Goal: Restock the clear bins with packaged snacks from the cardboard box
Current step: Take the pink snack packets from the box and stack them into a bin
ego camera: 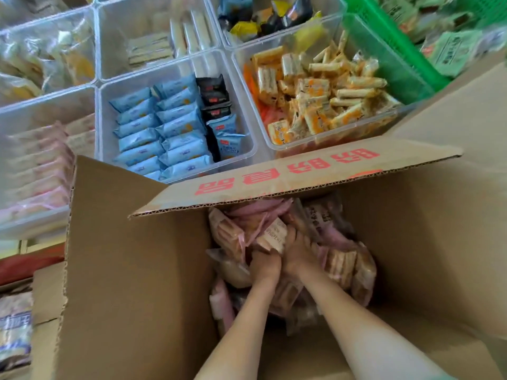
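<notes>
Both my hands reach deep into the open cardboard box (131,264), among pink and tan snack packets (343,264) piled at its bottom. My left hand (264,266) and my right hand (297,252) sit side by side, fingers curled around a small bundle of packets (274,237) held between them. A clear bin (41,171) at the left holds rows of similar pink packets. The box's far flap (288,174), printed with red characters, leans over the packets.
Clear bins lie beyond the box: blue and black packets (170,127) in the middle, orange-and-white wafer packets (323,94) at right, others behind. A green basket (406,50) stands at top right. More cartons and a bag (13,330) sit at lower left.
</notes>
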